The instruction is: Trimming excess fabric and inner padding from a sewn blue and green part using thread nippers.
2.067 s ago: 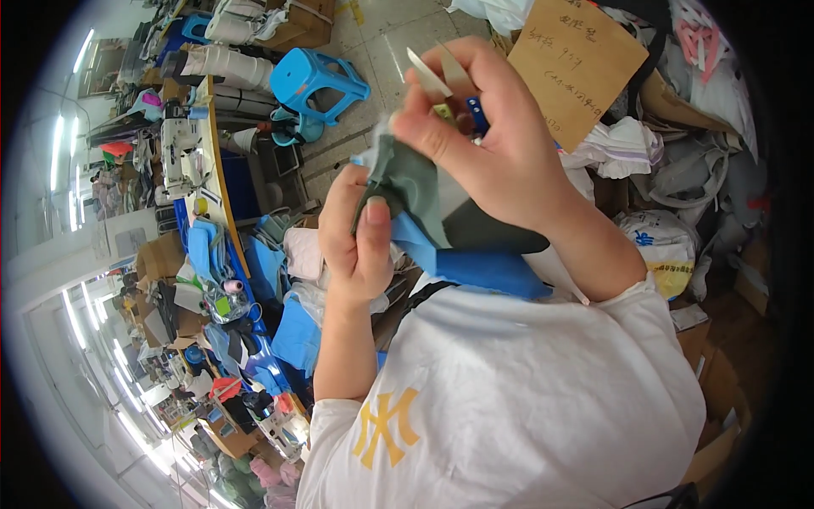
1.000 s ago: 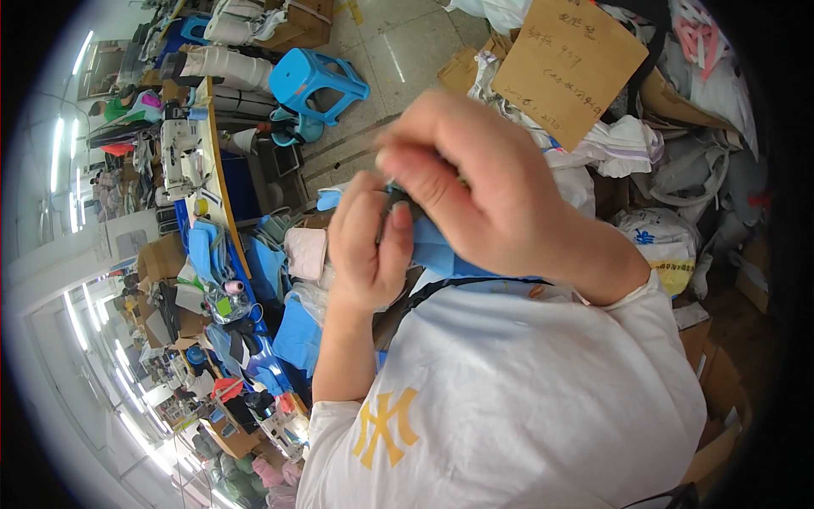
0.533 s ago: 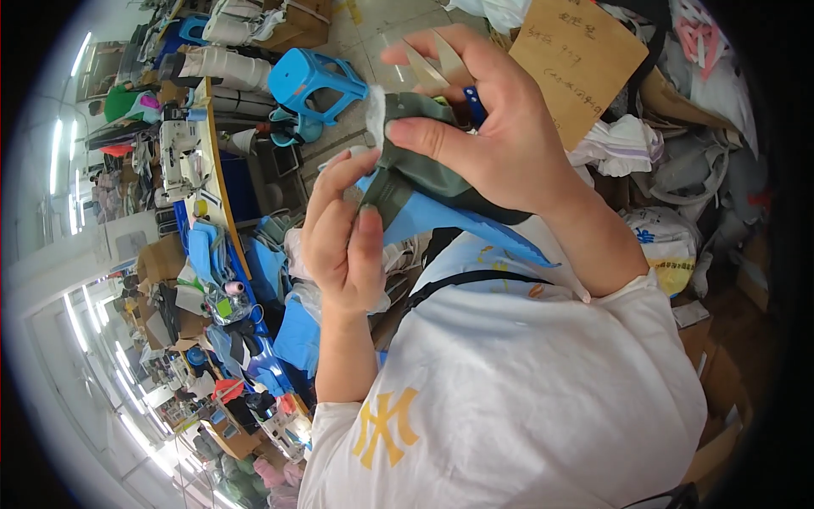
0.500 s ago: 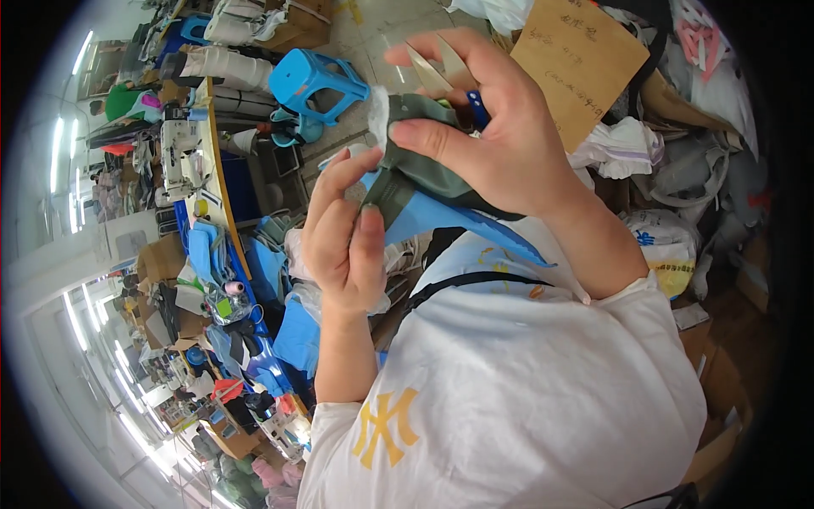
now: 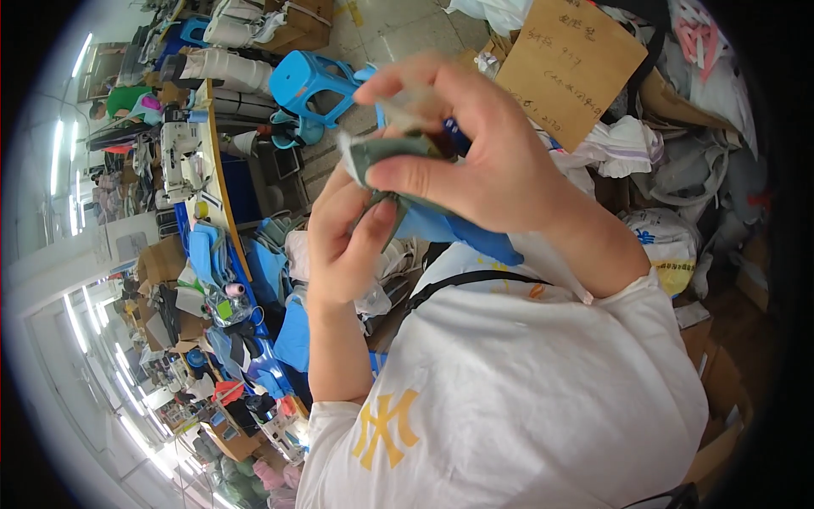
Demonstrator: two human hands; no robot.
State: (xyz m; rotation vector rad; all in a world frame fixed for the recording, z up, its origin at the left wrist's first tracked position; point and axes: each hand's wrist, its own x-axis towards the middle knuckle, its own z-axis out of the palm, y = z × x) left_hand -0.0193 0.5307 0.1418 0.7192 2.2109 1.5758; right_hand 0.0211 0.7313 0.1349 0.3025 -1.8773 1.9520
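Observation:
In front of my chest both hands meet at a piece of dark green fabric [image 5: 392, 153] with a whitish edge and a blue part [image 5: 462, 231] hanging below. My left hand [image 5: 343, 233] pinches its lower left portion between thumb and fingers. My right hand [image 5: 475, 161] presses its thumb on the green top. Small thread snips [image 5: 456, 136] with a blue part also sit in that hand, under the curled fingers. Their blades are smeared by motion and point up and left. Where the left fingertips go behind the fabric is hidden.
A blue plastic stool [image 5: 305, 81] stands ahead to the left. Along the left runs a table edge [image 5: 222, 191] with a sewing machine [image 5: 182, 153] and blue fabric pieces [image 5: 297, 335]. On the right, brown cardboard [image 5: 568, 72] lies among bags and cloth.
My right hand has moved left and slightly down with the snips and fabric. My left hand now grips closer to the right thumb, and the fabric is more bunched.

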